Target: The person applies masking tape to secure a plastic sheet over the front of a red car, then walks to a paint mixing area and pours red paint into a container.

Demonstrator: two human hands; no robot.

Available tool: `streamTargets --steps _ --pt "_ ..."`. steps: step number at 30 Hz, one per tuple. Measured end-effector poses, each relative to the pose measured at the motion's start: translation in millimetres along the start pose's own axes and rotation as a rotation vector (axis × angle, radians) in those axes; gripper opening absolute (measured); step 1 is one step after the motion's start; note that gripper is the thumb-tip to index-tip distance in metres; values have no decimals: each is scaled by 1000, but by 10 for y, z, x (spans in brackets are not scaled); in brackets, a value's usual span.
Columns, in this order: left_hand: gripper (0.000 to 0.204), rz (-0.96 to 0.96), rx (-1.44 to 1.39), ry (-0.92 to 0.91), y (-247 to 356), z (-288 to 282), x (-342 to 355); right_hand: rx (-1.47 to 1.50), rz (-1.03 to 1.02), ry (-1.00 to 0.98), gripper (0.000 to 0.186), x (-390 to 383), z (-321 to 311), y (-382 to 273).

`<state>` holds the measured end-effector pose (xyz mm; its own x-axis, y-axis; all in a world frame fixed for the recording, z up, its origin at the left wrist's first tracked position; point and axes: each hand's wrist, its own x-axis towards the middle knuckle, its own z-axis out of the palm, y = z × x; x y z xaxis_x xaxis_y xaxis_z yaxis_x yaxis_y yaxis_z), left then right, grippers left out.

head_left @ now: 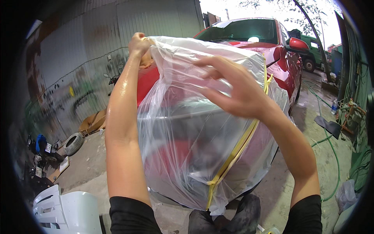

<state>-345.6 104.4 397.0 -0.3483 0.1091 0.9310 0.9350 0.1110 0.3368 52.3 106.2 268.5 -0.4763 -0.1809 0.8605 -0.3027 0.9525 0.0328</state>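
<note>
A thin clear plastic sheet [167,105] drapes over the front end of a red car [286,66]. Strips of yellow masking tape [235,150] run down it, from near the hood to the bottom edge. My left hand [139,44], raised at the far left corner, is closed on the top edge of the plastic sheet, and folds hang from it. My right hand [237,86] is over the middle of the sheet, fingers apart and slightly blurred. Whether it touches the film I cannot tell. Red and dark parts of the bumper show through the plastic.
A corrugated metal wall [93,35] stands at the left, with a loose tire [73,144] and a white plastic chair [80,210] nearer. To the right, a green hose [335,156] snakes over the concrete floor near a water bottle [334,106]. A green vehicle [314,52] is parked behind.
</note>
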Motion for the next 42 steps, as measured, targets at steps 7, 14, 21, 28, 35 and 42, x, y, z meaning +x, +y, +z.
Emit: streamTargets --steps 7,14,21,28,35,42 --pt "59 594 -19 -251 666 -93 -401 -186 -56 214 68 1119 532 1236" --pt "52 940 -115 -130 732 -78 -575 -156 -45 164 79 1398 697 1801" --pt "36 196 -232 -445 215 -224 -1016 -74 390 188 19 1525 699 1877" --pt "20 -216 -533 -753 -493 -145 -689 146 635 292 36 1636 614 2010" --pt "24 -282 -410 -705 -641 130 -562 -77 778 209 51 1577 711 1961" --pt "22 -138 -86 -583 -813 116 -557 -206 763 69 48 1641 668 2057"
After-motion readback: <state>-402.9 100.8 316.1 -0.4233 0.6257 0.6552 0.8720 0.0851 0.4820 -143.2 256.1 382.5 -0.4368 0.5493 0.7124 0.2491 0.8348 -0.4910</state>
